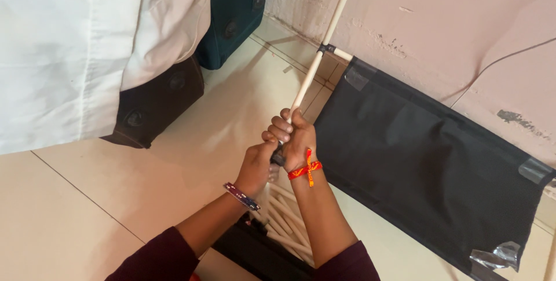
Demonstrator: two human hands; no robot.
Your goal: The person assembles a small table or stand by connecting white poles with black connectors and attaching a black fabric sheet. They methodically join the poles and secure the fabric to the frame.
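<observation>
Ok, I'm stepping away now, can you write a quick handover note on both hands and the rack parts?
Right hand: shut on the cream rod, just above a black connector.
Left hand: shut below the connector, on the next section.
Done: the rod's far end is joined at a black joint, with a black fabric shelf fitted by the wall.
Left: loose cream rods lie on the floor under the wrists, unassembled.
</observation>
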